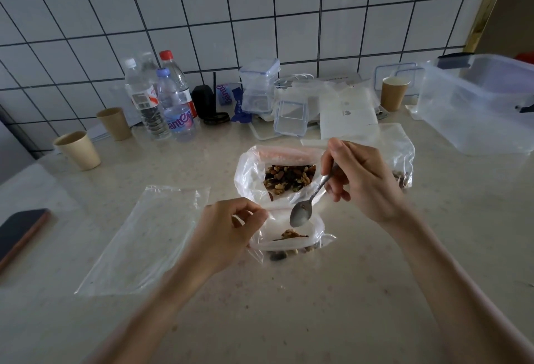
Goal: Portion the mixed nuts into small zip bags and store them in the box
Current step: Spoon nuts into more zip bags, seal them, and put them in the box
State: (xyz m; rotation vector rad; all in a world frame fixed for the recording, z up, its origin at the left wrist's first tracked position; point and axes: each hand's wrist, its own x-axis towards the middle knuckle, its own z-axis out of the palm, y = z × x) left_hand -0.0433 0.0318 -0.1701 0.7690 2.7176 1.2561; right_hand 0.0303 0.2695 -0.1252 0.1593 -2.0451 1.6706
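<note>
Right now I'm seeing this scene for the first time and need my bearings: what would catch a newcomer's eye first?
At the middle of the counter, the right hand holds a metal spoon over a small zip bag, whose mouth the left hand pinches open. Just behind stands the big open bag of mixed nuts. A large clear box waits at the far right, and an empty flat bag lies to the left.
</note>
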